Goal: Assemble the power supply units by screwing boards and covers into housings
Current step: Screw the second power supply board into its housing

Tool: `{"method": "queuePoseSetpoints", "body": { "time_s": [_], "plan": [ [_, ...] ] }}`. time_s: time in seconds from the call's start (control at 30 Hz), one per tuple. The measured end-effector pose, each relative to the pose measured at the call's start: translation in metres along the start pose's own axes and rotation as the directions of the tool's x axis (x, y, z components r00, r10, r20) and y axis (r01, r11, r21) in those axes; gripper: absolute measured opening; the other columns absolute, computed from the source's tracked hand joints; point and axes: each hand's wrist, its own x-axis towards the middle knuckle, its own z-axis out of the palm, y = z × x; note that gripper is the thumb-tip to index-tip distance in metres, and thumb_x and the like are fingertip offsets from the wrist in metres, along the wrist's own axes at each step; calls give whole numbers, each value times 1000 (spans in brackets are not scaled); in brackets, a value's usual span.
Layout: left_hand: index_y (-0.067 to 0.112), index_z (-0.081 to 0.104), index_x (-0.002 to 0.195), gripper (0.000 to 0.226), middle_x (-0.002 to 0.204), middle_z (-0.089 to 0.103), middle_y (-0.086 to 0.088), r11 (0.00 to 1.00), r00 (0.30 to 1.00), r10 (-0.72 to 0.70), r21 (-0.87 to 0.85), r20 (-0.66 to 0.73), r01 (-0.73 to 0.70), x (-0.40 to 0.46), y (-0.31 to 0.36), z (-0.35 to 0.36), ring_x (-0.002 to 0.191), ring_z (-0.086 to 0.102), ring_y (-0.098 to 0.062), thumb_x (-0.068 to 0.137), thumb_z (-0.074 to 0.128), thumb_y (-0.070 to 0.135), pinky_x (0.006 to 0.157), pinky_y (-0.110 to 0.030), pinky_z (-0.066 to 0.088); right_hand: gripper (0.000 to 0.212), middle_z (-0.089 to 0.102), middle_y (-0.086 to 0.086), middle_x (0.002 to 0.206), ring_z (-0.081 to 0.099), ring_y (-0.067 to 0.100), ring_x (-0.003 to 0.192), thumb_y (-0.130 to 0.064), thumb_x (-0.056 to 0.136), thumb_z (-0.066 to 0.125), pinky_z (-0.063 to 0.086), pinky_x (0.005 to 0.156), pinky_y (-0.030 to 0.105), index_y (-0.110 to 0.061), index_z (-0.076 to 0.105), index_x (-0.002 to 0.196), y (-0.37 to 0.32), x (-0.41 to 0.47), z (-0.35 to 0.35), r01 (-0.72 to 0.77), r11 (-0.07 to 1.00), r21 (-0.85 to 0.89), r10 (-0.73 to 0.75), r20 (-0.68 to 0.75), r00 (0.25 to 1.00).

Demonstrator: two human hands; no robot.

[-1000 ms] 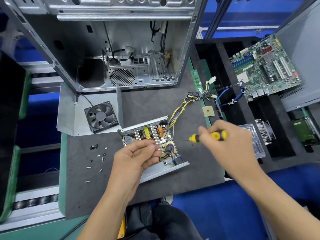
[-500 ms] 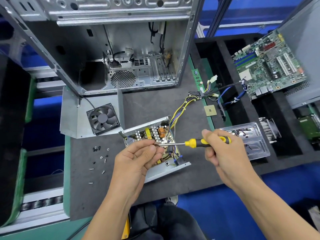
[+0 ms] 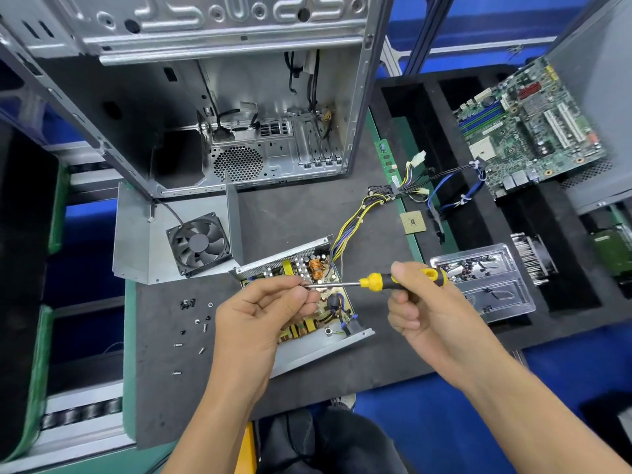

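Loose screws (image 3: 195, 323) lie scattered on the left part of a dark work mat (image 3: 294, 213), well apart from one another, with a small cluster at the top of the group. Behind them a bent metal cover (image 3: 140, 241) carries a black fan (image 3: 198, 243), whose cable runs up toward the open computer case (image 3: 219, 107) standing at the back of the mat.

At centre, the open power supply housing (image 3: 321, 347) rests on the mat with its circuit board (image 3: 318, 268) seated inside, a copper coil and heat sinks showing. The left hand (image 3: 260, 313) hovers over the board, covering its near-left part, its thumb and fingertips pinched together around the tip of the screwdriver (image 3: 372, 281); whether a screw sits between them cannot be told. The steel shaft runs level across the board to the yellow-and-black handle, gripped in the curled fingers of the right hand (image 3: 420, 313).

A bundle of yellow, black and blue wires (image 3: 359, 213) leaves the housing's far corner and trails right past a memory stick (image 3: 386, 159) and a square processor chip (image 3: 413, 222) at the mat's edge. Just beyond the right hand sits a clear plastic tray (image 3: 492, 285) holding small parts, partly hidden by the knuckles, beside a finned heat sink (image 3: 530, 261). A green motherboard (image 3: 526, 128) lies tilted at far right on the black foam rack (image 3: 444, 131).
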Motion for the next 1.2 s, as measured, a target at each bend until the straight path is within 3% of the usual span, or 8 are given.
{"method": "queuePoseSetpoints", "body": {
  "time_s": [0.37,0.5,0.6,0.7,0.8,0.9,1.03,1.2],
  "plan": [
    [19,80,86,25,73,73,-9,995,996,-16,104,85,7,9,-3,16,63,67,-15,64,89,25,61,-20,53,27,46,1,63,34,7,47,-34,77,74,29,42,17,-13,62,66,25,12,3,23,980,200,-6,-86,996],
    [18,73,74,44,58,47,6,942,995,75,331,-71,-48,31,14,11,52,37,-8,71,73,62,53,-19,34,28,42,-1,63,31,7,46,-33,83,70,27,41,17,-16,66,61,17,16,-9,50,964,260,-19,-120,993],
    [16,72,74,61,53,49,12,624,952,298,739,76,-255,78,40,24,48,39,-1,78,60,76,50,-9,34,30,40,-1,62,30,8,45,-31,86,68,26,41,17,-17,66,59,9,19,-22,86,954,286,-33,-186,982],
    [19,76,77,75,67,69,8,393,980,-39,905,197,-166,129,46,64,63,57,-6,64,56,90,61,-25,44,29,41,-1,61,31,7,45,-29,87,68,26,41,18,-17,64,61,3,22,-33,113,941,318,-35,-241,970],
    [13,74,77,76,73,66,5,115,892,-418,984,174,-138,156,26,84,72,58,-13,62,63,87,71,-31,44,27,43,-1,61,32,7,46,-28,90,67,27,40,18,-16,67,66,0,25,-42,153,943,295,-66,-285,956],
    [20,70,64,44,58,52,9,192,827,-511,969,236,-158,162,10,79,57,48,-6,73,76,63,64,-30,34,24,42,1,63,32,9,48,-27,91,67,27,41,19,-13,67,71,1,29,-49,179,951,251,-94,-316,944],
    [24,79,89,5,72,72,-3,468,805,-462,874,371,-135,161,4,70,69,63,-5,85,77,24,68,-17,45,21,40,1,62,31,10,49,-27,92,66,24,44,21,-11,67,77,4,32,-58,208,951,228,-124,-337,933],
    [10,61,66,29,52,45,3,543,796,-383,811,469,-217,153,4,73,47,38,-9,83,80,23,48,-14,31,19,41,0,61,32,10,47,-29,81,70,25,43,20,-13,64,73,8,33,-67,243,929,278,-136,-355,925]
  ]
}}
